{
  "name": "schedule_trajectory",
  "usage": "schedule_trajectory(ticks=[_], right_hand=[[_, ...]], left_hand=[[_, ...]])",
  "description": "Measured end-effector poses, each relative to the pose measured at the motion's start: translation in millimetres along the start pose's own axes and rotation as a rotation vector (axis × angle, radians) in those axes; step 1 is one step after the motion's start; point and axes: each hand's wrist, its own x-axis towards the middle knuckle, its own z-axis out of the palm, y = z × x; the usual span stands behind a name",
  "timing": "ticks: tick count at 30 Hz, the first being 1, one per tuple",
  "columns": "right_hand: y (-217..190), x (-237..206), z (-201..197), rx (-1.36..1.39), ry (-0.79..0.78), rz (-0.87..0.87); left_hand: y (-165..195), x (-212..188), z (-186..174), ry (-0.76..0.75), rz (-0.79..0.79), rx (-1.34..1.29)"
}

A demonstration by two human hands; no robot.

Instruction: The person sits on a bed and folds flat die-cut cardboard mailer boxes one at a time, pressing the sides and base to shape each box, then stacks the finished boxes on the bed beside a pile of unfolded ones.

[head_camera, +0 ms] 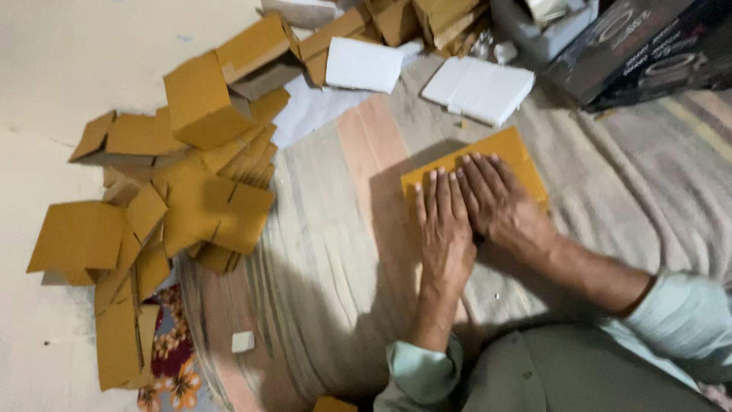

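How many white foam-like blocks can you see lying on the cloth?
3: one white block near the top centre, a wider one to its right, a tiny piece at lower left. More may hide under the cardboard pile.

Bare blanket point(328, 252) at frame centre gives passing room; a carton heap point(183, 191) blocks the left, white slabs point(479, 89) and black boxes point(633, 46) the top.

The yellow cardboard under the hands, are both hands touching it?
Touching. The head view shows the left hand and right hand lying flat, palms down, on the yellow cardboard, with no gap showing.
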Motion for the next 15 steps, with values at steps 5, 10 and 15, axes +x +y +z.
schedule_trajectory(ticks=[5, 10, 15], right_hand=[[18.7, -18.1, -3.6, 0.094, 0.009, 0.095], [39.1, -33.5, -7.9, -0.050, -0.091, 0.145], [3.7, -17.9, -8.2, 0.187, 0.059, 0.070]], left_hand=[[-14.4, -11.9, 2.7, -0.095, -0.106, -0.261], [-27.1, -17.6, -5.2, -0.099, -0.167, -0.257], [18.6, -0.2, 4.2, 0.055, -0.026, -0.062]])
